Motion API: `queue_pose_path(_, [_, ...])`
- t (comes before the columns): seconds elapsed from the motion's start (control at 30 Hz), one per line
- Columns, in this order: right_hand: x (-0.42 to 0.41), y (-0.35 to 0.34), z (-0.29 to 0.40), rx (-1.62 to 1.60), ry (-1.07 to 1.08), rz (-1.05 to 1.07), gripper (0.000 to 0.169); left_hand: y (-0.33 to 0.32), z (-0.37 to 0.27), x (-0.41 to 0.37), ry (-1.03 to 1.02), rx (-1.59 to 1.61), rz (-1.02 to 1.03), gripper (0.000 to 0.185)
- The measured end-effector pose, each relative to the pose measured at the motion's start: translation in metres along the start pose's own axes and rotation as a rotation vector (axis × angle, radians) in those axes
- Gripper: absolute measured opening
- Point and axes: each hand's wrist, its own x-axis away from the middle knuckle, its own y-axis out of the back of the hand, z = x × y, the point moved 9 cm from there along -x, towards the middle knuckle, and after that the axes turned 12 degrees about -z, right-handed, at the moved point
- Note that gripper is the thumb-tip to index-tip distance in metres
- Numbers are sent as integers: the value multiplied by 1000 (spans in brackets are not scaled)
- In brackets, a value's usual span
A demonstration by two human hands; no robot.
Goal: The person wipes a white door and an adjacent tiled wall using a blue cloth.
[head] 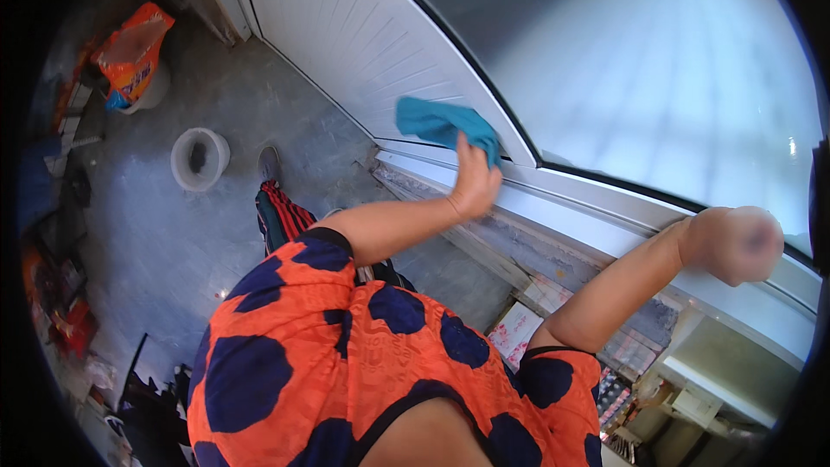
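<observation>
A teal cloth (447,120) is in my left hand (476,181), pressed near the lower corner of a white ribbed door panel (337,39). One end of the cloth spreads out past my fingers over the panel. My right hand (729,246) is at the white metal frame (603,201) beside a large frosted glass pane (655,78). It is blurred, so its fingers and any grip are hard to make out. A dark seal borders the glass, between it and the white frame.
A white plastic bucket (201,159) stands on the grey floor (136,207). Farther off, an orange printed bag (135,55) sits in a pale tub (155,87). A white box with pink flowers (515,331) lies below my right arm. Clutter lines the left side.
</observation>
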Motion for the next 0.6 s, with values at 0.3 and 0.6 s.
queue_pose_path(0.3, [8, -18, -4, 77, -54, 12, 6, -4, 8, 15, 10, 178, 31, 38])
queue_pose_path(0.6, [2, 3, -36, 20, -44, 26, 16, 10, 109, -16, 458, 126, -324, 33])
